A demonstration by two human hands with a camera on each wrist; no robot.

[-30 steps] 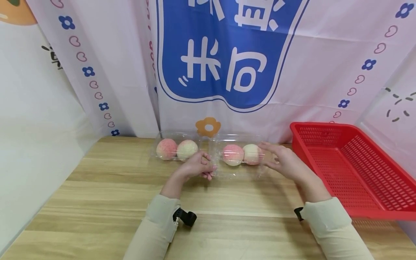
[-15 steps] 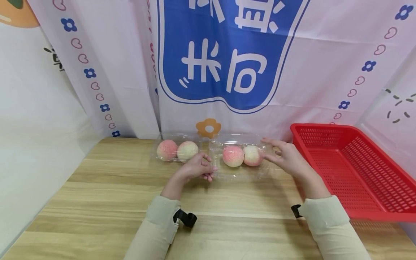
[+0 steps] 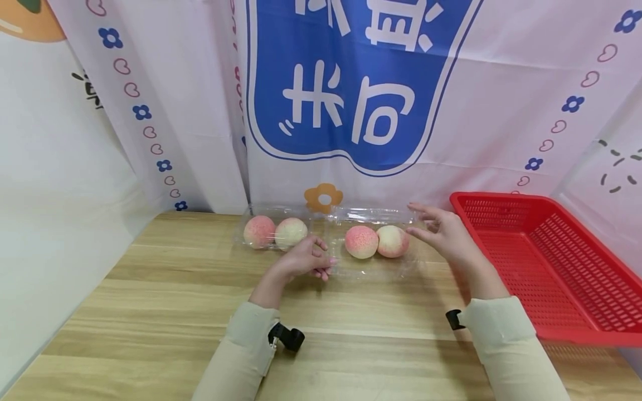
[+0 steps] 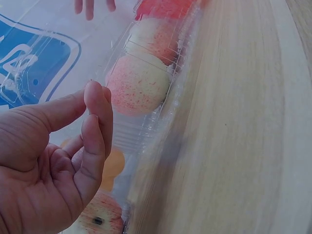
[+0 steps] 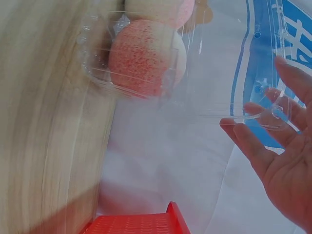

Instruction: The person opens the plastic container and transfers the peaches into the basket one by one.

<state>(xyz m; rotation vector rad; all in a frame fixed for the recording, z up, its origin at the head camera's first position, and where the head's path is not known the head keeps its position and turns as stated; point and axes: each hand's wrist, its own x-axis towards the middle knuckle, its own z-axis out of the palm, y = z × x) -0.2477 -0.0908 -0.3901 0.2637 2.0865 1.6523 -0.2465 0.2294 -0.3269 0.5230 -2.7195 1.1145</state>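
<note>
Head view, peaches (image 3: 361, 242) paired in clear boxes (image 3: 371, 273), left hand (image 3: 305, 258) grip unclear, right hand (image 3: 446, 233) loosely spread, stem pit (image 4: 98, 221) shown only from left wrist

A big red basket (image 3: 531, 273) is at the right side of the wooden table (image 3: 150, 312). Behind the table hangs a white cloth (image 3: 205, 150). It has a big blue shape (image 3: 355, 62) with white writing (image 3: 317, 100), an orange flower (image 3: 313, 199) below that, and little blue flowers (image 3: 142, 106) down both sides.
</note>
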